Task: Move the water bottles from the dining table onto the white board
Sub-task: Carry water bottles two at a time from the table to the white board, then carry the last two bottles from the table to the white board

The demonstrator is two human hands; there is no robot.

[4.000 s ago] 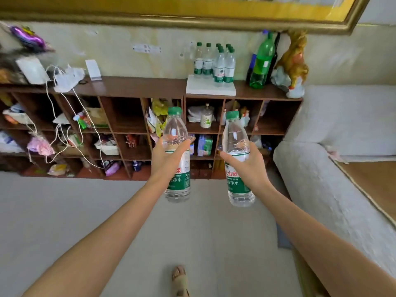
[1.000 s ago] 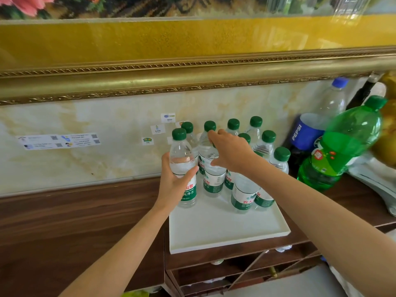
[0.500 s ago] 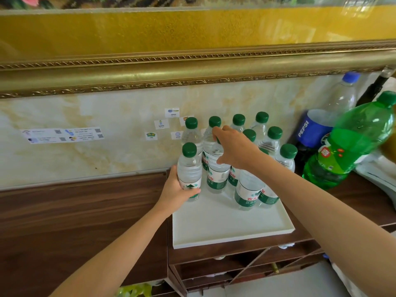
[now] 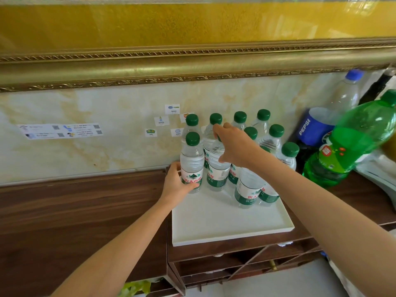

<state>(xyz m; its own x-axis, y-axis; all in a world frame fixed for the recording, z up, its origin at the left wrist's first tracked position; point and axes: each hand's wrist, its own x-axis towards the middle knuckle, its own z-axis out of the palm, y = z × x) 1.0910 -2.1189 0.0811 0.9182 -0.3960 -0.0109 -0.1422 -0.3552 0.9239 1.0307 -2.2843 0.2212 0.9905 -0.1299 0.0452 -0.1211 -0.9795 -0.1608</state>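
A: What is seen, from the biggest thing down?

B: A gilt picture frame (image 4: 192, 61) is spread across the upper frame. Below it a dark wooden shelf unit (image 4: 81, 211) is seen, and on it, centre right, the white board (image 4: 225, 221). At the right edge a green soda bottle (image 4: 347, 146) and a Pepsi bottle (image 4: 317, 125) are stood.

A: And the water bottles?

B: Ten green caps can be counted on the board's far half; more may be hidden. The front-left bottle (image 4: 192, 163) is wrapped low at its label by the left hand (image 4: 177, 183), fingers curled around it. Its neighbour (image 4: 217, 168) is pinched near the neck by the right hand (image 4: 233, 146); its cap is hidden.

A: How should the step be done well?

B: Each base should be felt flat on the board before the fingers are loosened, and the hands should be lifted straight away so the packed neighbours are not knocked.
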